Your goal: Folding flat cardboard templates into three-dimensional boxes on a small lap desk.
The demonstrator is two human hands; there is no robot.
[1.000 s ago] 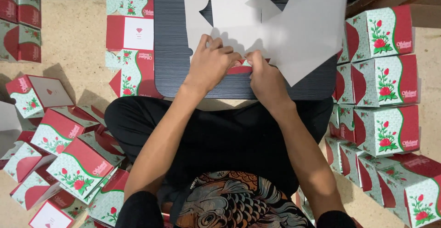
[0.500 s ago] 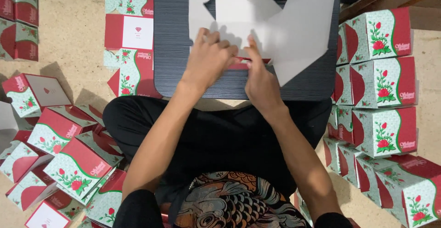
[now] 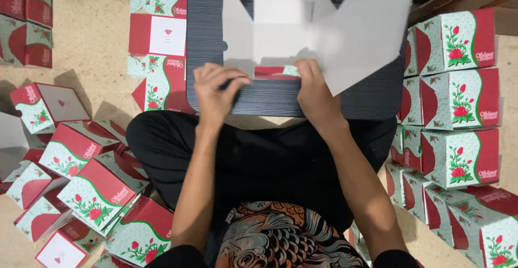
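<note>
Your two hands pin an unfolded carton blank on the dark table, white side up.

The carton blank (image 3: 280, 30) lies flat just ahead of you on the ridged table (image 3: 216, 9), its long axis running left to right, one big flap lifting off toward your right. Only its near edge, showing red and green print, meets your hands. Your right hand (image 3: 314, 90) is the closer one: its fingers curl down onto that edge, pressing or pinching it, though whether they grip underneath is hidden. Your left hand (image 3: 216, 90) rests just left of the blank, fingers bent and loosely closed, holding nothing you can see. Finished rose-printed boxes (image 3: 458, 103) stack at your right; flat and half-formed ones (image 3: 86, 192) litter the floor at your left.
</note>
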